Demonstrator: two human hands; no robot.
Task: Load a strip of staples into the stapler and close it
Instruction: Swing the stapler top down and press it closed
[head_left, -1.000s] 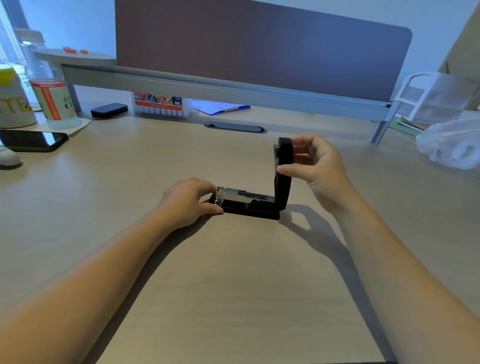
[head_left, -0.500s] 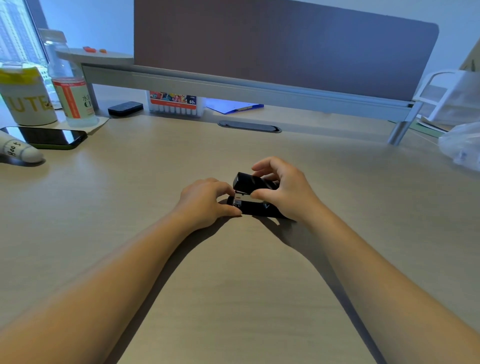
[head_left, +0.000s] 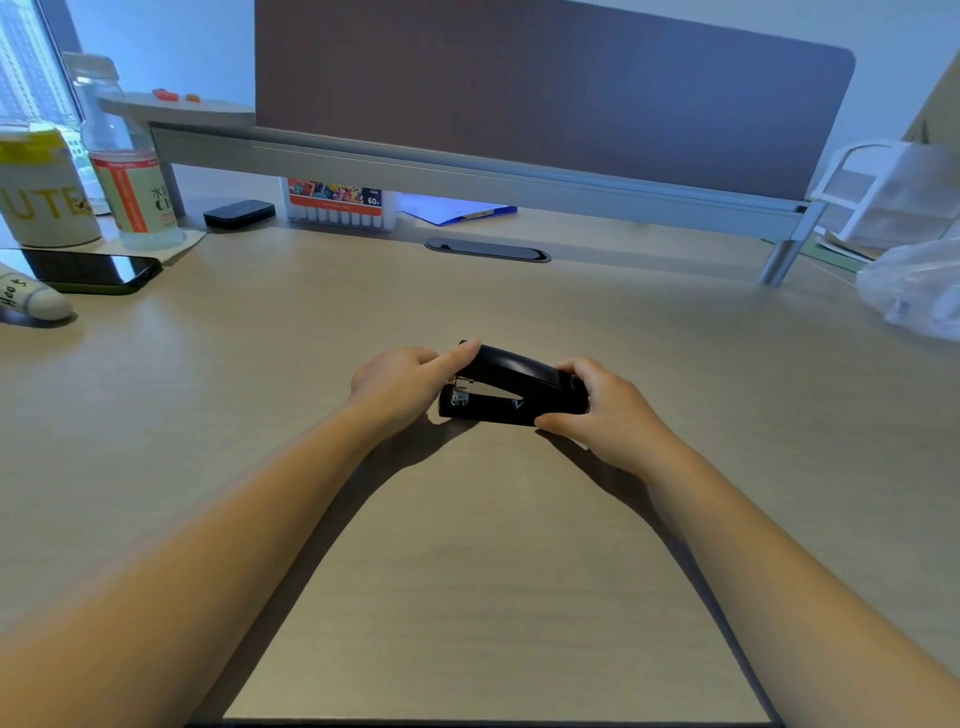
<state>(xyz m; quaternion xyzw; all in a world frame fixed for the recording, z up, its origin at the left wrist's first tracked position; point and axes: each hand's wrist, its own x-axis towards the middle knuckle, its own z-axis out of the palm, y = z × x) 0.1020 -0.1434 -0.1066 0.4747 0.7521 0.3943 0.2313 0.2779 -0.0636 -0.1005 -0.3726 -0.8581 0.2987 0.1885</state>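
Wooden desk (head_left: 467, 571) — stapler (head_left: 511, 387), phone (head_left: 88, 270), bottle (head_left: 130, 171) on it.

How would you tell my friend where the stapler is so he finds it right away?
Start at the wide wooden desk and look to its middle, where the two hands meet. The stapler lies flat between them, with the left hand at its front end and the right hand at its back. It is the only glossy black thing there, with silver metal showing at the front.

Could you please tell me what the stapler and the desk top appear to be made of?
Stapler: glossy black shell, probably plastic, with highlights along its top; the bright magazine between arm and base looks like metal. Desk top: matte pale wood-grain, likely laminate.
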